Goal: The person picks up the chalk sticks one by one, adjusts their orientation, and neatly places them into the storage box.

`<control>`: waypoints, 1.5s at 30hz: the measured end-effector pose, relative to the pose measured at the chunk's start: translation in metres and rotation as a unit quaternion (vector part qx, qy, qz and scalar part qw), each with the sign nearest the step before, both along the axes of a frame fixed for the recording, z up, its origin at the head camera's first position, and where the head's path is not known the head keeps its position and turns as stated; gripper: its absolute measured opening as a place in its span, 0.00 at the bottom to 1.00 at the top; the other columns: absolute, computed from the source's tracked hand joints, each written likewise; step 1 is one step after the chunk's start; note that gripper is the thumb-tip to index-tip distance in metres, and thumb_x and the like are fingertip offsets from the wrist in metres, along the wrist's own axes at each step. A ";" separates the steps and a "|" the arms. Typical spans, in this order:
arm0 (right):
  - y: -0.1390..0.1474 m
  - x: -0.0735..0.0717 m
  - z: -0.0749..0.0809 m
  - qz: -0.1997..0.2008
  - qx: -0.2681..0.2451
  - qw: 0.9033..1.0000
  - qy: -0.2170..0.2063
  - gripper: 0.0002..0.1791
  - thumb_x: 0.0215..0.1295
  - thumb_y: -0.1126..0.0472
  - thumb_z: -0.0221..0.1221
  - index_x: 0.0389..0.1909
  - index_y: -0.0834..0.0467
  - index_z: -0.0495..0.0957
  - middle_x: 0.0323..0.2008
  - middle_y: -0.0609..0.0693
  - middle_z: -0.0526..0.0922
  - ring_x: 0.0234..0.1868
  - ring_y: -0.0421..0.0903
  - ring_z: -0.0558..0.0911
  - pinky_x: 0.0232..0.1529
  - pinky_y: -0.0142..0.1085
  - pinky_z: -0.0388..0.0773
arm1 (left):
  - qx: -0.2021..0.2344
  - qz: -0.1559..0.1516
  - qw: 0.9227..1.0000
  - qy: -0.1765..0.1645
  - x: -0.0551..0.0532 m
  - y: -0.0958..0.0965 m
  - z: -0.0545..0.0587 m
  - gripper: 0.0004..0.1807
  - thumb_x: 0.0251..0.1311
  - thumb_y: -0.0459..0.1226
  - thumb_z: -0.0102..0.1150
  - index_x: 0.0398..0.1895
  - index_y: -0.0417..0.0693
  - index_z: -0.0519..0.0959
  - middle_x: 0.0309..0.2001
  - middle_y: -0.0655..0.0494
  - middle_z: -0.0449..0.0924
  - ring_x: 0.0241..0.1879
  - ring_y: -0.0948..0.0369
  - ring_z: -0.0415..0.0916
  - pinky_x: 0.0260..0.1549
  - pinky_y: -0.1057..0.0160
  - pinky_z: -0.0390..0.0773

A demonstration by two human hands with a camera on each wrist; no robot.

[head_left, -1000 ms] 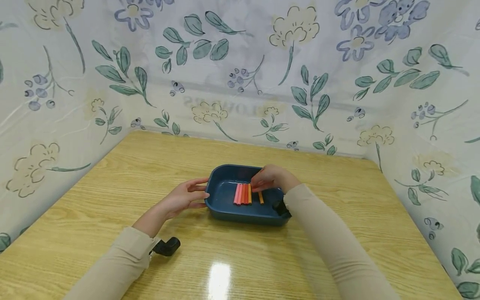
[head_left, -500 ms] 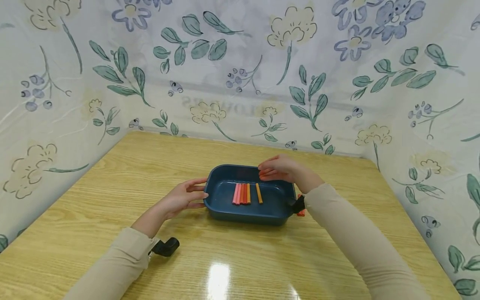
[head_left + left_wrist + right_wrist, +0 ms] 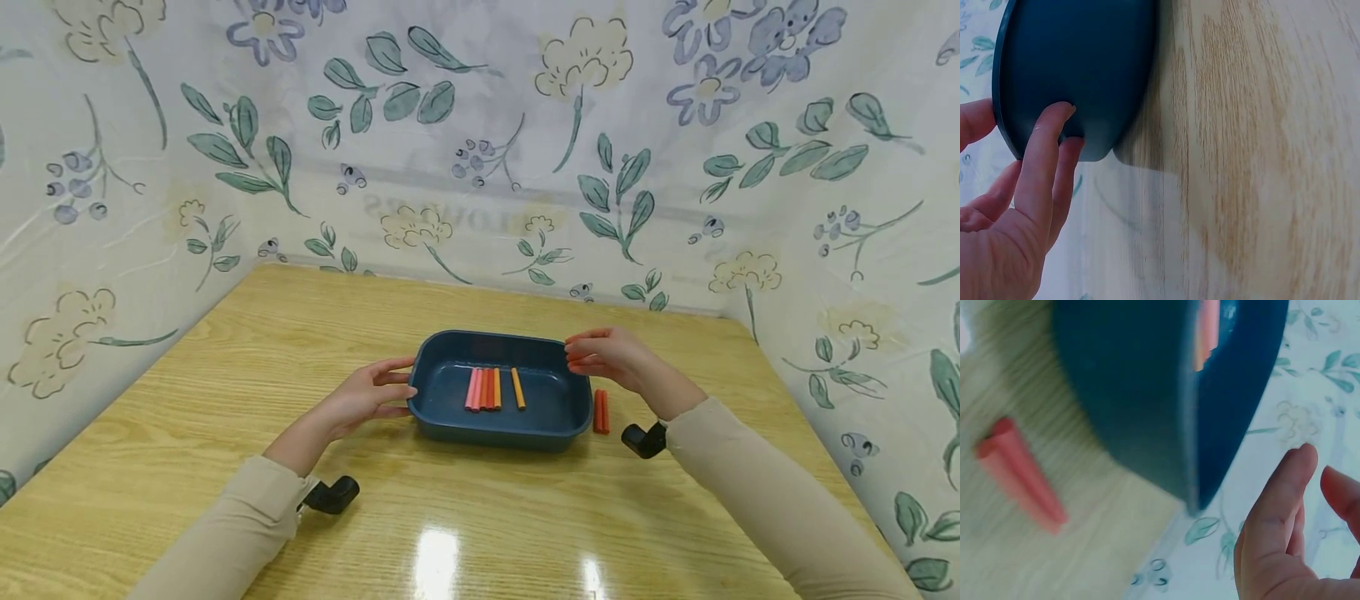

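Observation:
My left hand [image 3: 372, 390] touches the left end of a dark blue tray [image 3: 495, 433]; in the left wrist view its long fingers [image 3: 1044, 144] lie fairly straight against the outer wall. Inside the tray, several thin pink, red and orange sticks [image 3: 483, 389] lie side by side, and a single orange stick [image 3: 518, 389] lies a little apart to their right. Over the tray's right rim hovers my right hand [image 3: 607, 358], fingers loose and holding nothing; the right wrist view shows its thumb and forefinger apart.
Two red sticks [image 3: 601, 412] lie together on the wooden table [image 3: 487, 517], just right of the tray. Floral cloth [image 3: 480, 150] stands behind the table and along both sides. A black wrist camera [image 3: 643, 440] sits below the right cuff.
My right hand has drawn back rightward from inside the tray to its right rim. The lone orange stick and the two red sticks outside now show fully. My left hand stays put.

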State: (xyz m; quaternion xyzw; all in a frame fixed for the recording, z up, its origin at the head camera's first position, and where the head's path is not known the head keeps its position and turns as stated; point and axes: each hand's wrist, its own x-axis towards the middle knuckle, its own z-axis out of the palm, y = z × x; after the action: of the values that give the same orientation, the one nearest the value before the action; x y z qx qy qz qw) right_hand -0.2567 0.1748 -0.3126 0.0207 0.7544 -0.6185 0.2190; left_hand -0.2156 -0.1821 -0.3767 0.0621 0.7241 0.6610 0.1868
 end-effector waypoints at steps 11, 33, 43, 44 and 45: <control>0.035 0.014 -0.030 -0.044 0.022 0.999 0.002 0.25 0.65 0.68 0.54 0.61 0.74 0.62 0.50 0.63 0.74 0.37 0.47 0.80 0.48 0.41 0.78 | -0.001 0.002 1.000 -0.003 -0.001 0.002 -0.003 0.34 0.63 0.29 0.54 0.70 0.35 0.52 0.63 0.30 0.56 0.51 0.49 0.73 0.47 0.52 0.77; 0.054 0.022 -0.072 -0.036 0.039 0.997 -0.062 0.39 0.57 0.76 0.56 0.68 0.68 0.50 0.46 0.64 0.73 0.32 0.47 0.80 0.39 0.43 0.82 | 0.000 0.009 1.000 -0.006 0.000 0.003 0.000 0.35 0.62 0.28 0.54 0.70 0.35 0.52 0.63 0.30 0.56 0.52 0.48 0.72 0.47 0.52 0.76; 0.054 0.018 -0.075 -0.005 0.084 0.996 -0.035 0.36 0.54 0.77 0.57 0.64 0.70 0.54 0.32 0.58 0.77 0.27 0.46 0.79 0.33 0.39 0.82 | 0.001 0.007 1.000 -0.005 0.000 0.003 0.001 0.35 0.62 0.28 0.54 0.70 0.35 0.51 0.64 0.30 0.55 0.54 0.46 0.71 0.48 0.52 0.76; 0.053 0.017 -0.074 0.000 0.087 0.996 -0.032 0.37 0.54 0.77 0.57 0.65 0.69 0.52 0.32 0.58 0.77 0.27 0.46 0.79 0.33 0.39 0.82 | 0.000 0.008 1.000 -0.005 0.000 0.003 0.001 0.35 0.62 0.29 0.54 0.70 0.35 0.51 0.64 0.30 0.55 0.53 0.46 0.71 0.48 0.51 0.76; 0.053 0.017 -0.074 0.003 0.091 0.995 -0.033 0.38 0.54 0.77 0.57 0.65 0.68 0.52 0.33 0.59 0.76 0.27 0.46 0.79 0.33 0.39 0.82 | 0.001 0.008 1.000 -0.005 0.000 0.003 0.001 0.35 0.62 0.29 0.54 0.70 0.35 0.51 0.64 0.30 0.55 0.53 0.46 0.71 0.48 0.52 0.76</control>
State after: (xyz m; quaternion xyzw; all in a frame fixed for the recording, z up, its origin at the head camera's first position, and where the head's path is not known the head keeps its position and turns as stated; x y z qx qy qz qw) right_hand -0.2399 0.2279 -0.3862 0.0582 0.7998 -0.5459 0.2427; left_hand -0.2153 -0.1792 -0.3754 0.0530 0.7232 0.6632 0.1855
